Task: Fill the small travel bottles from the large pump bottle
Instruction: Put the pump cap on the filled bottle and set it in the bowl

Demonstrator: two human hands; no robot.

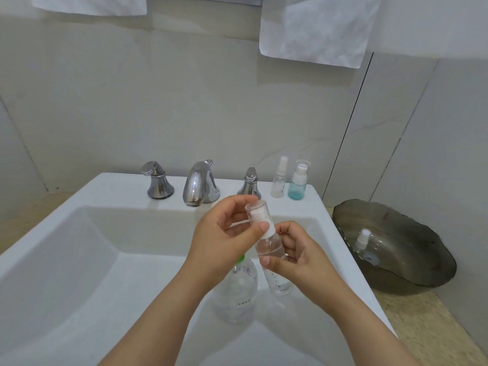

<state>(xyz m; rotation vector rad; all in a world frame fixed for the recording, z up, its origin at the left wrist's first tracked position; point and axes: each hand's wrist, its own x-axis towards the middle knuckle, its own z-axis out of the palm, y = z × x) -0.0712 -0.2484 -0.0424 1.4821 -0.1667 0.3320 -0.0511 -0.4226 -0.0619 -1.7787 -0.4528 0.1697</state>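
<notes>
We look down on a white sink (79,260) below a pale tiled wall (184,101), a chrome faucet (200,184) on its back rim. Our left hand (224,239) pinches the spray top (260,217) of a small travel bottle (274,262), and our right hand (298,257) grips that bottle over the basin. The large bottle (237,289) sits in the basin under our left wrist. A clear spray bottle (277,182) and a blue pump bottle (298,186) stand on the rim's right corner. Rightmost, a dark glass bowl (412,254) on the speckled counter (409,313) holds another spray bottle (363,240).

The left forearm (163,313) and right forearm (356,318) are bare, uncovered from wrist to the frame's lower edge. The left grip (221,233) and right grip (298,257) are bare hands, with short, rounded, natural nails.
</notes>
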